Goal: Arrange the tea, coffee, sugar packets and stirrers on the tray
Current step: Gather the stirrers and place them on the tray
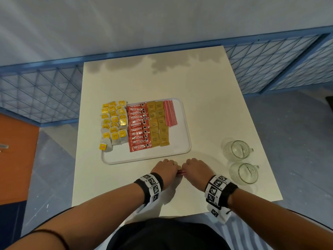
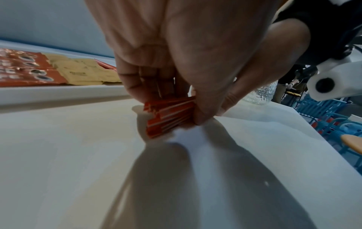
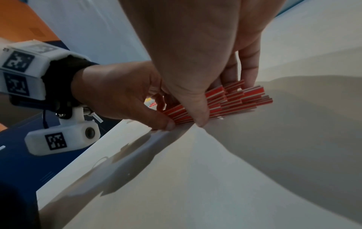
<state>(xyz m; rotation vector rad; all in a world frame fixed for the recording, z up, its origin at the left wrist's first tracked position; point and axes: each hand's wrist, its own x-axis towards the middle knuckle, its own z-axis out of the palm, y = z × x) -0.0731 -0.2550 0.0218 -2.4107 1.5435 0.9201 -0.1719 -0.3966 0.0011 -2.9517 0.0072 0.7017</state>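
**A:** Look at the tray (image 1: 186, 141) — it's nearly dressed. Tea bags (image 1: 113, 123) in columns on the far left, spilling over the tray's left rim, then the red coffee sticks (image 1: 139, 127) stacked in a ladder, brown sugar packets (image 1: 158, 123) in two columns beside them, and one row of stirrers (image 1: 170, 113) at the far right corner.

**B:** So every kind gets its own lane. And the hands?

**A:** Both down on the bench (image 1: 207, 98), just near of the tray's front rim, knuckles almost touching. The left hand (image 1: 164, 169) and right hand (image 1: 197, 168) are curled round one bundle of red-and-white stirrers (image 3: 231, 100) between them, each pinching an end, thumbs on the near side.

**B:** Why hold it from both ends like that?

**A:** I'd say to square it up. From the right wrist the tips look staggered, some poking out past others. Tapping them against the bench would even them before they go down.

**B:** And where would they go?

**A:** My guess, the bare white strip on the tray's right, beside or below the row already laid. The two glass cups (image 1: 237, 159) sit well to the right, out of the way.
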